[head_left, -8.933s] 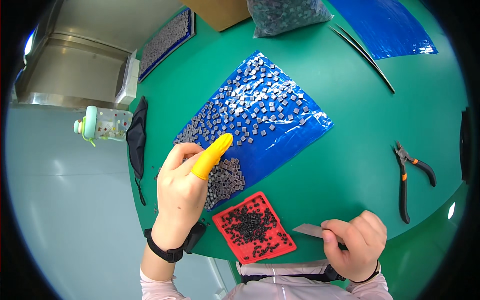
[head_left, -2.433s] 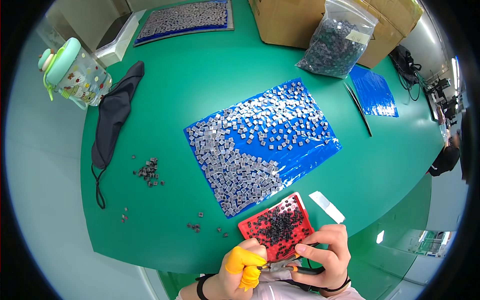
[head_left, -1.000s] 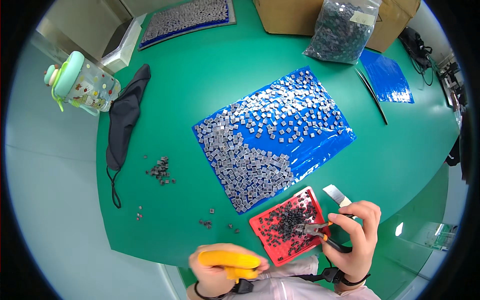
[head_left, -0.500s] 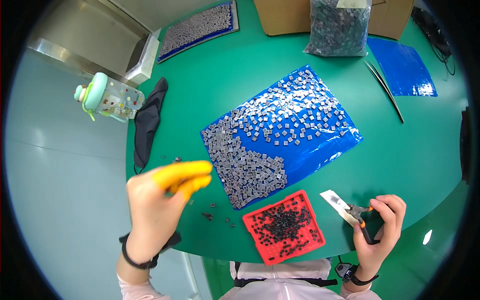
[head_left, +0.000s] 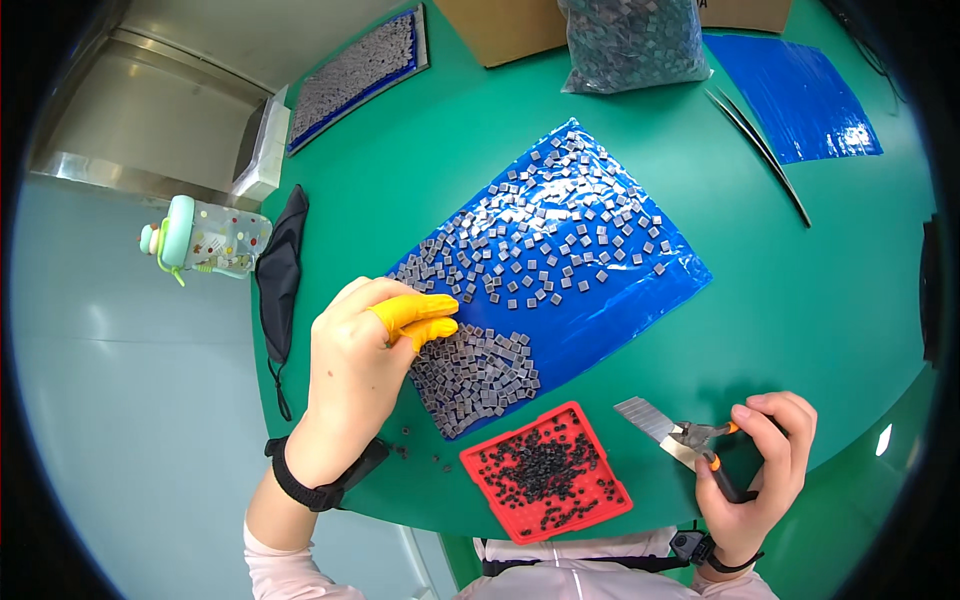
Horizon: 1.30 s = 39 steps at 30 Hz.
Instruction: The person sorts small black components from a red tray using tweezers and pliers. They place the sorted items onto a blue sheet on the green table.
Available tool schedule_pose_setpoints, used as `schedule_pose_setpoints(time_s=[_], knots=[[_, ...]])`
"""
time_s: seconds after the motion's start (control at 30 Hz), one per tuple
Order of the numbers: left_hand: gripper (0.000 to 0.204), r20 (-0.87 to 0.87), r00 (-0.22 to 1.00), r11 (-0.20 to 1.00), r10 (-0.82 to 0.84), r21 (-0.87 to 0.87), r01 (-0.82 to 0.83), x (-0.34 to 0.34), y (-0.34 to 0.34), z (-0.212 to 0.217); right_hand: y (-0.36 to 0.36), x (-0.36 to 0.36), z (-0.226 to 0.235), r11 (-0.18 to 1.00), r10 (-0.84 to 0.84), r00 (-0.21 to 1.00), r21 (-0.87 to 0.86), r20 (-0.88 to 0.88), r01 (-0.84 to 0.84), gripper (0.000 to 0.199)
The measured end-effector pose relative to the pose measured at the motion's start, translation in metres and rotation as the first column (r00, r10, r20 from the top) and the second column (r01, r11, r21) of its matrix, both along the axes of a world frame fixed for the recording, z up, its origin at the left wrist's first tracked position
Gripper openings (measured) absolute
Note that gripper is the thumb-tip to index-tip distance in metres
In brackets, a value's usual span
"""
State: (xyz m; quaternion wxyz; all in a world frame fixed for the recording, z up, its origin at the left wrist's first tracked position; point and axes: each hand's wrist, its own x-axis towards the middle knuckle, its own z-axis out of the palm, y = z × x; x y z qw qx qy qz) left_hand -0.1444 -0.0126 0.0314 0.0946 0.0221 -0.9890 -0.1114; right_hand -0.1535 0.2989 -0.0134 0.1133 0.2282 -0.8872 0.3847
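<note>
My left hand (head_left: pixel 362 355), with yellow finger cots (head_left: pixel 418 312) on its fingertips, is over the left part of a blue plastic sheet (head_left: pixel 585 345). Thumb and fingers are pinched together; what lies between them, if anything, is hidden. Many small grey square pieces (head_left: pixel 480 375) cover much of the sheet, packed densely beside that hand and spread out farther back. At the right, my right hand (head_left: pixel 765 465) is closed around pliers (head_left: pixel 692 434) with orange-and-black handles. Their jaws meet a flat, ridged silvery strip (head_left: pixel 645 417) with a pale backing.
A red tray (head_left: pixel 575 523) of small black pieces (head_left: pixel 545 468) sits near the front edge. Tweezers (head_left: pixel 765 155), another blue sheet (head_left: pixel 800 100), a filled clear bag (head_left: pixel 635 45) and a cardboard box (head_left: pixel 500 30) lie behind. Leftward are a black cloth item (head_left: pixel 280 275) and a bottle (head_left: pixel 220 238).
My left hand has moved rightward from the sheet's left edge onto the grey pieces. The whole view has shifted slightly. My right hand still grips the pliers; the strip's ridged face now shows more clearly.
</note>
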Motion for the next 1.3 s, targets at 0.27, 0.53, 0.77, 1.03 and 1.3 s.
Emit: schedule_pose_setpoints(time_s=[0.27, 0.53, 0.77, 1.03, 1.3], knots=[[0.027, 0.026, 0.999, 0.999, -0.024, 0.035, 0.023, -0.001, -0.002, -0.001, -0.002, 0.001, 0.001, 1.000, -0.008, 1.000, 0.019, 0.009, 0.008, 0.049], [0.027, 0.004, 1.000, 1.000, -0.026, 0.011, 0.026, 0.002, -0.006, -0.002, -0.003, 0.001, 0.001, 1.000, -0.011, 1.000, 0.023, 0.013, 0.011, 0.049], [0.025, -0.002, 0.998, 0.998, -0.062, -0.015, 0.062, 0.001, -0.004, 0.000, -0.002, -0.001, 0.001, 0.999, -0.013, 1.000, 0.045, 0.005, 0.013, 0.049], [0.025, -0.033, 0.992, 0.991, 0.124, -0.051, -0.126, 0.028, -0.005, 0.026, -0.005, 0.003, 0.001, 1.000, -0.007, 0.999, 0.015, 0.051, 0.006, 0.050], [0.021, 0.181, 0.821, 0.782, 0.542, 0.250, -0.571, 0.132, 0.016, 0.020, -0.008, 0.005, 0.002, 0.997, -0.014, 0.999, 0.077, 0.033, 0.012, 0.050]])
